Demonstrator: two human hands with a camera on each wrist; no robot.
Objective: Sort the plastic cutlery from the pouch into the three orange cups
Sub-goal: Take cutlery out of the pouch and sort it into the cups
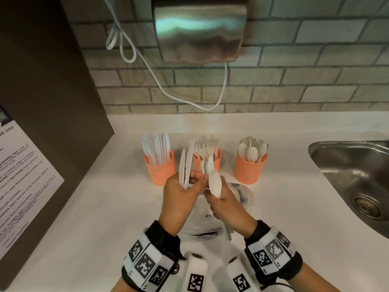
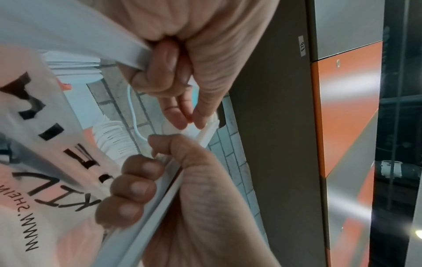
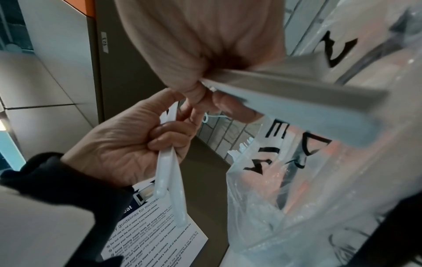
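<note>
Pouch (image 3: 297, 189) lettering partly reads "WWW.SHEIN". Left hand (image 1: 181, 199) grips two knives (image 1: 185, 163); right hand (image 1: 229, 207) clasps spoons (image 1: 214, 183). Sign (image 3: 157, 234) reads "guidelines for microwave".

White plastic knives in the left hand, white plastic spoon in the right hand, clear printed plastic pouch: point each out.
White plastic knives (image 1: 186, 163), head view, serrated blades.
White plastic spoon (image 1: 215, 183), head view, bowl.
Clear printed plastic pouch (image 3: 285, 189), right wrist view, crinkled side wall.
</note>
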